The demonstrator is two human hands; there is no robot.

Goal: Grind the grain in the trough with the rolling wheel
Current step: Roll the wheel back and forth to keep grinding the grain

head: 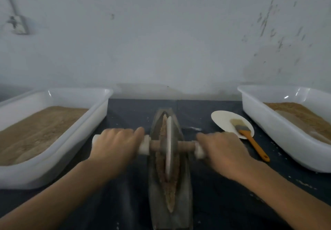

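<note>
On the dark tabletop (211, 190), which is running up against a pale, scuffed wall (161, 32), we are working over 1 long boat-shaped trough (157, 199) that is lying lengthwise at the centre, pointing away from us. The grain (169, 192) is lying as a brown strip along its groove, and 1 rolling wheel (168, 145) is standing upright in that groove, roughly at mid-length, with its wooden axle (186, 145) sticking out to both sides. We are gripping 2 pale handle sleeves, 1 at each end: our left hand (116, 145) is curling over the left one, and our right hand (222, 151) is curling over the right one; both hands are blurring. We are counting 2 white tubs, the left tub (53, 156) and the right tub (279, 135), each sitting beside the trough and holding tan meal. Between the trough and the right tub, 1 white plate (222, 120) is lying flat, and 1 brush (250, 138) with an orange handle is resting across it, bristles on the plate. Pale specks are scattering over the tabletop.
</note>
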